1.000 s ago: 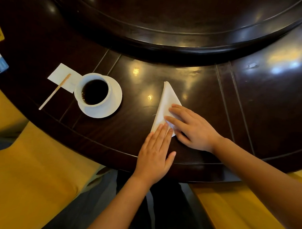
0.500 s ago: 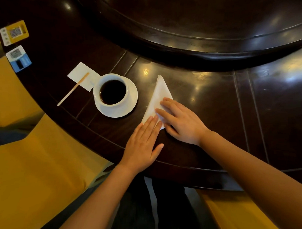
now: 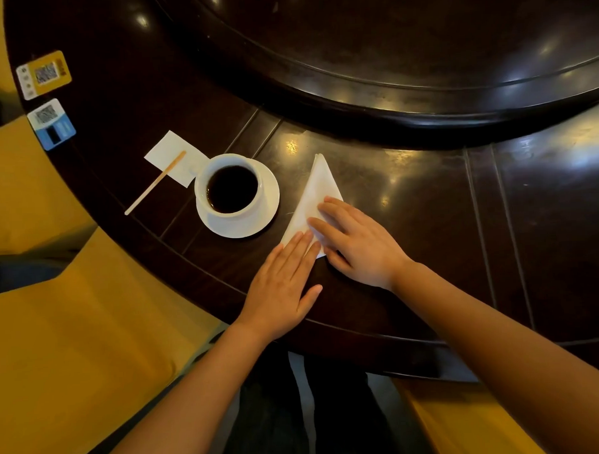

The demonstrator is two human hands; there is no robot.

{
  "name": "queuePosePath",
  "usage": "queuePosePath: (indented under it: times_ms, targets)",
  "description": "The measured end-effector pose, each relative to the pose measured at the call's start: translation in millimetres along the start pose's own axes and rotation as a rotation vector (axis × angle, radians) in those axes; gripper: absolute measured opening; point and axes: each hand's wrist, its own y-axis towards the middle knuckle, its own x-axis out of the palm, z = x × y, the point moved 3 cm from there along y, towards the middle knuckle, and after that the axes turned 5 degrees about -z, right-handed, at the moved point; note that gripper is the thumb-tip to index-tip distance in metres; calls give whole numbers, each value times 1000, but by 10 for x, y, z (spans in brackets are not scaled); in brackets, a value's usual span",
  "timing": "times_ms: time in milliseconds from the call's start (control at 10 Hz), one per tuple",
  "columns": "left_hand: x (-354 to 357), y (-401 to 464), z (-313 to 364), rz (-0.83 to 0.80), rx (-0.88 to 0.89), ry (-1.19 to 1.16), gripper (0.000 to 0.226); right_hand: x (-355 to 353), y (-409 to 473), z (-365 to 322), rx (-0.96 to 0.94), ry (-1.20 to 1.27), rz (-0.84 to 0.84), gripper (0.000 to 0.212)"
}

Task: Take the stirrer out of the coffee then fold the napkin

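Note:
A white napkin (image 3: 315, 192) lies folded into a triangle on the dark wooden table (image 3: 427, 222), its tip pointing away from me. My left hand (image 3: 286, 281) lies flat with its fingertips on the napkin's near corner. My right hand (image 3: 356, 241) presses flat on the napkin's near right part. To the left stands a white cup of black coffee (image 3: 232, 188) on a white saucer (image 3: 267, 207). The wooden stirrer (image 3: 155, 182) lies outside the cup, its far end on a small white paper (image 3: 175, 156).
A raised dark turntable (image 3: 404, 46) fills the table's middle beyond the napkin. Two QR code cards, one yellow (image 3: 45, 74) and one blue (image 3: 51, 123), sit at the far left edge. Yellow chair cushions (image 3: 74, 336) flank my lap below the table edge.
Both hands stay flat on the folded napkin. The view has shifted, so the cup, stirrer and cards sit further right and lower in the picture.

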Motion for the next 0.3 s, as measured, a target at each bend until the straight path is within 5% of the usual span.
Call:
queuePosePath:
  times_ms: [300]
  targets:
    - [-345,-10,70,-51,-15,-58,62,-279,-86,-117,95,-23,-28,53]
